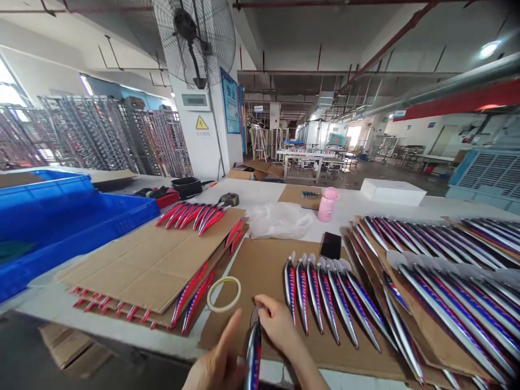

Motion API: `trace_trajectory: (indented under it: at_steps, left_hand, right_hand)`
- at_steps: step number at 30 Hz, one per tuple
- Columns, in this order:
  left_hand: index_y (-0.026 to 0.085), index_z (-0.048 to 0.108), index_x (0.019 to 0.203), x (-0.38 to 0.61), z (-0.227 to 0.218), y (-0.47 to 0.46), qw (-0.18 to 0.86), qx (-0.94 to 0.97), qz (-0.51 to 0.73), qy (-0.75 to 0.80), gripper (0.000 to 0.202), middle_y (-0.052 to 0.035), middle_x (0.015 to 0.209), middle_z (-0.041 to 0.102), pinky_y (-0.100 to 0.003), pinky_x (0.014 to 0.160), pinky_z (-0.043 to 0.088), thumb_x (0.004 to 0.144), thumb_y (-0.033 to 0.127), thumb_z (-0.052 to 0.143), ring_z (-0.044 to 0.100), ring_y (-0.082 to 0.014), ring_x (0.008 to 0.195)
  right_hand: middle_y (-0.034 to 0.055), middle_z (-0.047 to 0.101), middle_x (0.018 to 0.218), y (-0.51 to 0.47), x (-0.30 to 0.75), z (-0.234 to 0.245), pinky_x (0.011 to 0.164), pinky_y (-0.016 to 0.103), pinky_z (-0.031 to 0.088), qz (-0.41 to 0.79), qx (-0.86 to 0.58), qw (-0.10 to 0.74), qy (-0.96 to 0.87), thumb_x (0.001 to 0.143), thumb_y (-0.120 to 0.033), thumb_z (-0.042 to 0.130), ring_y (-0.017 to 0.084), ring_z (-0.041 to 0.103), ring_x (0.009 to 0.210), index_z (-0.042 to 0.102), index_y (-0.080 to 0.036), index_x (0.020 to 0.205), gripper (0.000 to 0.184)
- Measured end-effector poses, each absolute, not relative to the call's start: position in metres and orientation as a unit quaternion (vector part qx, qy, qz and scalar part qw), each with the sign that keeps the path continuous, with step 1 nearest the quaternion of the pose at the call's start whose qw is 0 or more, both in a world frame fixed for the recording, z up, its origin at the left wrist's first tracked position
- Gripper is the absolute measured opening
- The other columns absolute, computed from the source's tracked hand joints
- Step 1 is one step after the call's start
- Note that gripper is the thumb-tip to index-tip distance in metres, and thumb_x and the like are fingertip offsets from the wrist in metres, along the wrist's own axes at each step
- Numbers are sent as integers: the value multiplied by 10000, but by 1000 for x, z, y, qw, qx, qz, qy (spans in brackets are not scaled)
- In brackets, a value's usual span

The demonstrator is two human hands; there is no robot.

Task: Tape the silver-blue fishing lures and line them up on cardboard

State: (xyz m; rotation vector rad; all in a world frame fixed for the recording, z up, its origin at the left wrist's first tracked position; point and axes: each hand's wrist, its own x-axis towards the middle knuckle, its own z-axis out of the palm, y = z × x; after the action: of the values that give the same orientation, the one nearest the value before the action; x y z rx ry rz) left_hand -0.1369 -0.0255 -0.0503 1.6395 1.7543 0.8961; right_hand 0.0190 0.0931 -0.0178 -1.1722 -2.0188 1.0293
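A slim fishing lure point(254, 352), silver with red and blue, stands tip-up at the near edge of the cardboard. My right hand point(278, 325) pinches its upper end, by the clear lip. Around its lower body, my left hand point(215, 363) curls its fingers, with one digit pointing up; part of that grip is blurred and hidden. Right of my hands, a row of similar lures point(325, 292) with clear lips lies on the brown cardboard sheet point(260, 260). A roll of tape point(220, 310) rests flat to the left of my hands.
Stacked cardboard with red lures point(190, 216) is at left, beside blue crates point(122, 216). More lures point(459, 303) fill layered cardboard at right. A phone point(331, 245), a pink bottle point(326, 206), plastic film point(280, 221) and a white box point(392, 192) stand farther back.
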Motion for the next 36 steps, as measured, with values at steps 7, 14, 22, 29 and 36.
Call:
trace_trajectory:
  at_steps: [7,14,22,29,36]
  left_hand:
    - [130,308,1418,-139,-16,61,402,633,381,541,721,-32,878,624,-252,735,473,710,183,438,580,-150,746]
    - [184,414,1376,-152,-14,60,417,691,328,491,722,-22,925,656,-241,788,468,657,146,468,603,-156,825]
    - [195,428,1351,-141,-41,61,331,667,379,550,599,-1,826,630,-243,734,443,752,203,445,578,-140,744]
    - [190,463,1290,-137,-38,60,364,607,444,550,551,-5,808,609,-256,691,461,741,224,499,564,-150,725]
    - [181,576,762,-141,-17,54,394,596,425,556,157,-18,791,557,-279,750,422,763,332,532,533,-179,788]
  right_hand:
    - [47,696,1081,91,29,-12,860,298,456,406,-389,286,-776,765,-119,470,212,636,979,631,-217,1144,424]
    - [0,696,971,88,30,9,809,252,422,442,-358,292,-769,784,-99,470,186,626,929,652,-238,1020,329]
    - [16,690,894,93,28,-5,777,234,434,416,-412,278,-762,730,-65,528,170,636,864,688,-202,772,215]
    - [14,685,808,95,22,-12,735,226,430,397,-444,289,-749,704,-18,515,148,635,780,655,-190,634,233]
    - [-3,655,737,95,26,-9,670,212,393,398,-429,285,-759,723,-46,528,130,599,720,642,-180,607,211]
